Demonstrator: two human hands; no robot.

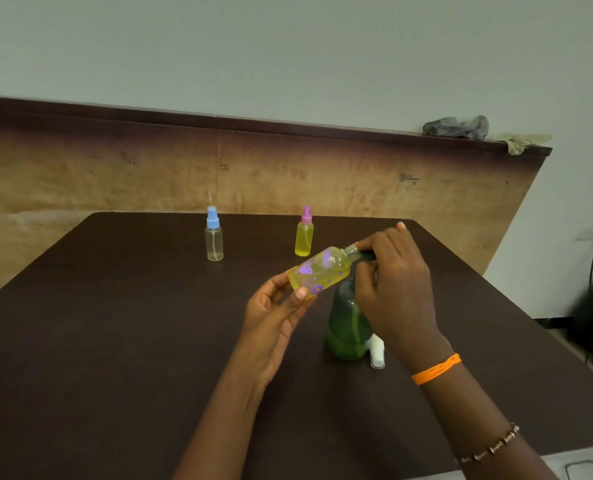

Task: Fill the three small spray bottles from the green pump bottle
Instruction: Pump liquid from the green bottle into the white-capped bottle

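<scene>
Gripping a small uncapped spray bottle [321,273] by its base, the left hand [274,320] has thumb and fingers curled round the lower end. This bottle is tilted, its open threaded neck pointing up toward the right hand [394,289], directly above the green pump bottle [347,327]. It is clear plastic with purple flower prints and holds yellow liquid in its lower part. The right hand sits over the top of the green pump bottle with its fingers bent around the pump head, fingertips touching the tilted bottle's neck; the nozzle itself is hidden.

The green pump bottle stands upright on the dark table [115,323], translucent, with green liquid in its bottom portion. Just beside its base, on the right, lies a white spray cap [377,351]. Beyond it stands a yellow-filled bottle with a pink sprayer [304,233]; well left of that, a clear bottle with a blue sprayer [214,237].
</scene>
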